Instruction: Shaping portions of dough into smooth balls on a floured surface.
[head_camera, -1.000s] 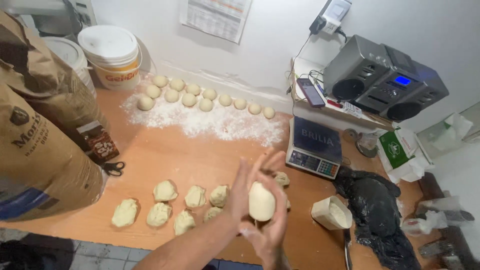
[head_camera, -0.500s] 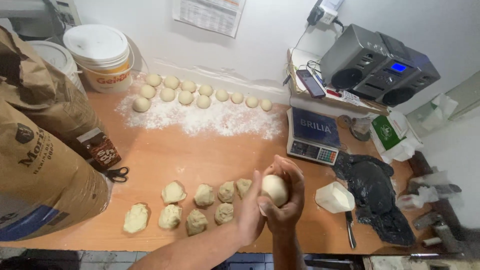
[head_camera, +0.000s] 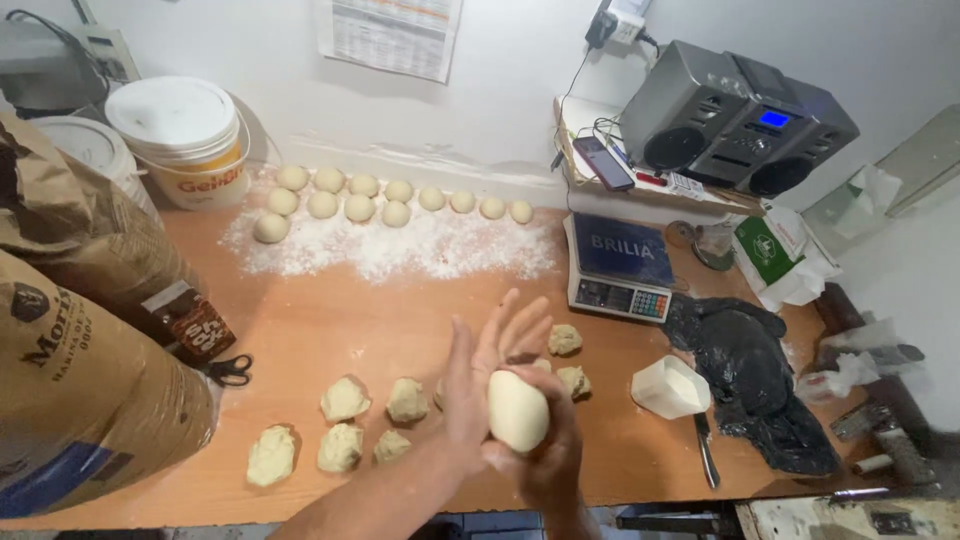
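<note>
Pale dough, head view: one smooth oval dough ball (head_camera: 517, 410) was pressed between two hands above the front of the wooden table (head_camera: 330, 320). The left hand (head_camera: 480, 375) lay flat against its left side, fingers spread and pointing up; the right hand (head_camera: 545, 440) cupped it from below and the right, fingers curled around it.

Rough dough pieces (head_camera: 343, 400) on the bare wood: five to the left of the hands, at least three more behind them near the scale, others possibly hidden by the hands.

Rounded dough balls (head_camera: 360, 208) at the back, on or beside a patch of flour (head_camera: 430, 250): twelve, in two rows.

One digital scale (head_camera: 620, 265), right of the flour. One white scoop (head_camera: 670, 387) and one knife (head_camera: 705, 452) beside a crumpled black bag (head_camera: 750, 370). Two white buckets (head_camera: 185, 140) in the back left corner. Two brown paper sacks (head_camera: 80, 400) on the left, with one pair of scissors (head_camera: 230, 370) beside them. One grey radio (head_camera: 735, 120) on a shelf.
</note>
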